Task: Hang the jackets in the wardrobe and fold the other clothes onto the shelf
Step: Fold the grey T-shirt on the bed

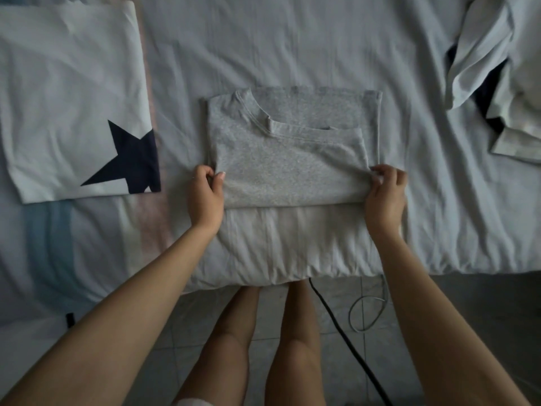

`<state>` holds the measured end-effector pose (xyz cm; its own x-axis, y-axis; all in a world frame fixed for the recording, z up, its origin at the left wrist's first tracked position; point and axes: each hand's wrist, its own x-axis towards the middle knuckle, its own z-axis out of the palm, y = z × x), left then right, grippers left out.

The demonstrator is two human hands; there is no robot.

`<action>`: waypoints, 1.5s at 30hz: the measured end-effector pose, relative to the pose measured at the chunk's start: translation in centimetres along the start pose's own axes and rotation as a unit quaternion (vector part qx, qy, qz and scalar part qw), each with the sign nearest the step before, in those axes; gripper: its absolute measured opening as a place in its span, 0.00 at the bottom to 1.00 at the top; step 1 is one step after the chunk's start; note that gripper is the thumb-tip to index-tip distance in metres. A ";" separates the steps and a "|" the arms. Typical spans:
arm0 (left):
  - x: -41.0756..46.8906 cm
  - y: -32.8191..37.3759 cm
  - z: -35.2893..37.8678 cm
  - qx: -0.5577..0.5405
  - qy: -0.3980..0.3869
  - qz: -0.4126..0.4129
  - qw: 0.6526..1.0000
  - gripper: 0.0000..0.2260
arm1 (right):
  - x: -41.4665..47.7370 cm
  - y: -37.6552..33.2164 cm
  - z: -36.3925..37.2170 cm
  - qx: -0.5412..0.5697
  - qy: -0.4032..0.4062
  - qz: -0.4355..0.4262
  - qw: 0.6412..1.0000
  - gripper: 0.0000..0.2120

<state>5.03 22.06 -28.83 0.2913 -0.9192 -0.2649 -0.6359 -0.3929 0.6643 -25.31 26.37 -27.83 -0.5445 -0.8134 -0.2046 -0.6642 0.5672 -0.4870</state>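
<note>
nearest, two bare legs (pixel 234 347) stand on a floor (pixel 468 317) of pale square tiles with thin grout lines. a thick black cable (pixel 345 332) runs diagonally across the tiles beside the legs. a thin grey cord (pixel 366 315) curls into a loose loop just right of it. beyond them the bed (pixel 292 39) begins, its edge rounded and puffy, covered in a soft pale sheet full of shallow creases. faded blue and pink bands show on the cover at the left.

both bare forearms reach over that edge. the left hand (pixel 205 194) pinches the near left corner of the grey t-shirt (pixel 292 159) between thumb and curled fingers. the right hand (pixel 385 194) pinches the near right corner the same way. the grey t-shirt lies flat on the bed between the hands, a speckled knit folded into a neat rectangle. its ribbed round collar sits toward the far left and a stitched hem runs along the right side. the top layer is doubled over, with a smooth fold along the near edge.

well to the left lies a white shirt (pixel 67 112), folded square and flat, with a dark navy star (pixel 131 159) printed at its near right corner. at the far right a crumpled pile of white and navy cloth (pixel 491 83) sits in loose folds.
</note>
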 end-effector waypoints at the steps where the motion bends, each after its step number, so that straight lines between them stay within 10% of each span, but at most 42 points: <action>1: -0.1 0.0 0.0 0.003 0.001 -0.001 1.000 0.08 | -0.5 0.0 0.4 -0.033 0.007 0.002 0.999 0.13; 5: -0.5 0.0 0.0 0.088 0.035 0.077 0.993 0.11 | -2.0 -1.6 1.0 -0.111 0.055 0.058 0.991 0.27; 13: 5.4 2.8 1.6 0.364 -0.122 0.410 0.827 0.29 | 1.2 -4.5 4.7 -0.259 -0.140 -0.412 0.862 0.28; 20: 8.8 2.7 0.8 0.441 -0.155 0.220 0.856 0.33 | 1.8 -0.8 2.8 -0.198 -0.094 -0.037 0.975 0.39; 28: 3.4 1.2 1.3 0.354 -0.118 0.325 0.869 0.29 | 1.3 -0.3 0.7 -0.084 0.010 0.042 0.996 0.29; 37: -1.6 0.8 -2.9 0.099 -0.119 0.300 0.941 0.16 | 3.1 -2.1 -3.1 0.184 -0.259 0.124 0.940 0.32; 42: -2.8 3.0 -4.4 -0.077 -0.236 0.168 0.954 0.16 | 0.3 -10.8 -2.3 0.337 -0.307 0.064 0.888 0.41; 45: -3.1 4.7 -1.8 -0.319 -0.244 -0.059 0.914 0.17 | -2.2 -15.1 0.6 0.362 -0.358 0.014 0.861 0.41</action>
<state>2.49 23.09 -23.65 -0.1222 -0.8342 -0.5378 -0.0292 -0.5386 0.8421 -13.75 19.54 -20.56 0.0725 -0.8190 -0.5692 -0.0217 0.5692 -0.8219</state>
